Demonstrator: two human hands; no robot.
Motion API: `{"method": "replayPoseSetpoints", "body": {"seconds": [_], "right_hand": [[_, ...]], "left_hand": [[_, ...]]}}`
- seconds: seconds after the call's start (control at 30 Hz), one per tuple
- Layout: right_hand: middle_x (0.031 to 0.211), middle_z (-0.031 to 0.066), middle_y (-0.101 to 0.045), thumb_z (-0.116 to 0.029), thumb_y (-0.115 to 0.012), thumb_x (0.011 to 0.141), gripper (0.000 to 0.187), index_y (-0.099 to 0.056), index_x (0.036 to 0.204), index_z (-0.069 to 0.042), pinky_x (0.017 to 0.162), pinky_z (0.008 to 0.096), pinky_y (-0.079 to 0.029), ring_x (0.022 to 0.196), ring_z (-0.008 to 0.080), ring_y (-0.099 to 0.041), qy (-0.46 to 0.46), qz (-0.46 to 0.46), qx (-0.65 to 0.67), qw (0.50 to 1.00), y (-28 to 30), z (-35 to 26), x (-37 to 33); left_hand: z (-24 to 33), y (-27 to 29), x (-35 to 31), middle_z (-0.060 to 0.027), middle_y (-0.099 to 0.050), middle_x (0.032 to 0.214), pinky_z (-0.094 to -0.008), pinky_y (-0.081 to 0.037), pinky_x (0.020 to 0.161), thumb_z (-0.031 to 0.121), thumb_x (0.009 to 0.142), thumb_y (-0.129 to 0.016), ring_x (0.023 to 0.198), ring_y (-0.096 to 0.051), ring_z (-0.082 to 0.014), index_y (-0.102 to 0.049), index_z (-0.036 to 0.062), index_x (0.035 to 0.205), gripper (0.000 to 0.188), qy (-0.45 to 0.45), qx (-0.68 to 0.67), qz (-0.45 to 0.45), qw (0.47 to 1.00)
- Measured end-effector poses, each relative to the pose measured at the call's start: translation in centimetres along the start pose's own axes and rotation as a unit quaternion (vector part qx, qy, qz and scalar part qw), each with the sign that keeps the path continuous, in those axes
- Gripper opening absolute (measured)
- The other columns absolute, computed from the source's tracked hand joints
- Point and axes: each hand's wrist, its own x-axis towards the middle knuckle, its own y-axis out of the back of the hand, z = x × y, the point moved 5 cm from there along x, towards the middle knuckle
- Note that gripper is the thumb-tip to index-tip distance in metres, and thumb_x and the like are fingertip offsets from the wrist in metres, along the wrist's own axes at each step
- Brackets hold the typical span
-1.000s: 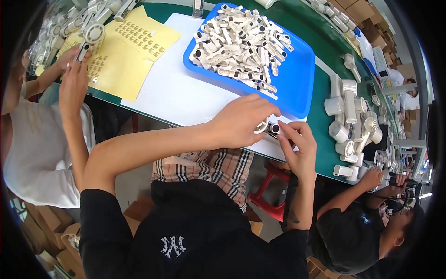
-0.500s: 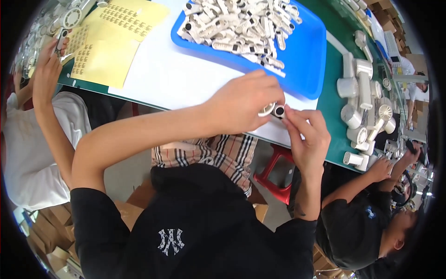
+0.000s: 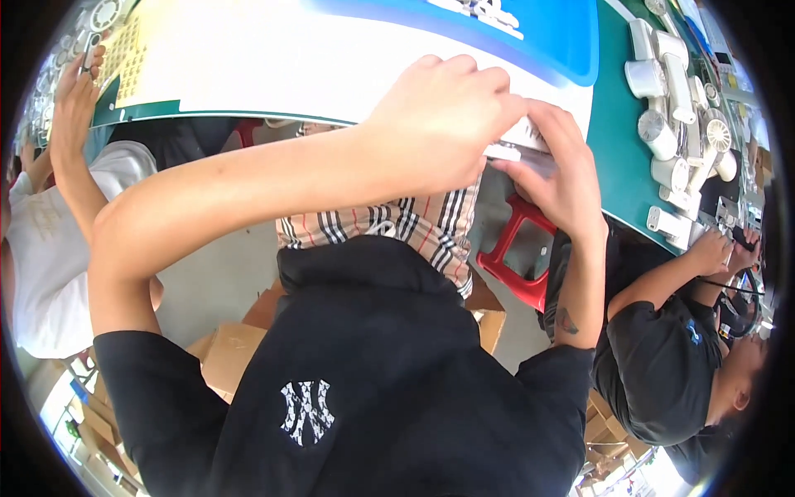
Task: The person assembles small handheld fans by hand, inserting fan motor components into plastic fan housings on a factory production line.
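Note:
Close together at the table's front edge, both my hands are closed about a small white plastic part [image 3: 503,152]. My left hand [image 3: 447,124] lies over it with bent fingers and covers much of it. My right hand [image 3: 567,166] grips its right end, thumb below and fingers above; light slots show between the fingers. Beyond them stands a blue tray [image 3: 571,62], cut off by the top of the view, with several white plastic pieces [image 3: 489,12] in it. White sheet [image 3: 273,74] covers the tabletop under and left of the tray.
Yellow sheets with small printed marks [image 3: 149,50] lie at the left. White fan-like units [image 3: 679,83] crowd the green table [image 3: 617,157] at the right. Co-workers sit on both sides, hands busy [image 3: 79,108]. A red stool [image 3: 517,257] stands below the table edge.
The view has tipped down, so the tray shows less. My hands have turned the white part; its black round spot no longer shows, and my fingers wrap it more closely.

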Motion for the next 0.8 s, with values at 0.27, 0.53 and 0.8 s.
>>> {"method": "replayPoseSetpoints", "body": {"seconds": [0.27, 0.53, 0.8], "right_hand": [[0.11, 0.0147, -0.068, -0.022, -0.083, 0.074, 0.054, -0.064, 0.121, -0.004, 0.088, 0.0401, -0.05, 0.101, 0.0336, -0.061, 0.009, 0.088, 0.007, 0.996, -0.9, 0.3, -0.5], [0.102, 0.0132, -0.072, -0.023, -0.086, 0.074, 0.052, -0.069, 0.119, -0.001, 0.087, 0.0319, -0.053, 0.095, 0.021, -0.069, -0.135, 0.033, 0.218, 0.966, -1.0, 2.8, 2.0], [0.134, 0.0163, -0.057, -0.045, -0.082, 0.077, 0.091, -0.044, 0.146, 0.001, 0.105, 0.0433, -0.042, 0.127, 0.0294, -0.053, -0.063, 0.3, 0.199, 0.931, 5.7, 4.8, -2.5]], "left_hand": [[-1.1, -0.4, 0.8, -0.0063, -0.072, 0.095, -0.0426, -0.053, 0.084, 0.007, 0.068, -0.075, 0.094, -0.066, -0.0306, -0.064, 0.0113, 0.096, 0.03, 0.048, -0.056, 0.021, 0.997], [-2.5, 0.8, 2.6, -0.0194, -0.071, 0.094, -0.0417, -0.054, 0.083, 0.018, 0.071, -0.078, 0.092, -0.068, -0.0377, -0.067, 0.0023, 0.101, 0.035, 0.133, -0.151, 0.001, 0.98], [-1.4, 9.8, 6.9, -0.0084, -0.07, 0.112, -0.0328, -0.052, 0.095, 0.006, 0.068, -0.081, 0.107, -0.067, -0.0212, -0.066, 0.006, 0.119, 0.054, 0.042, -0.066, 0.057, 0.995]]}}
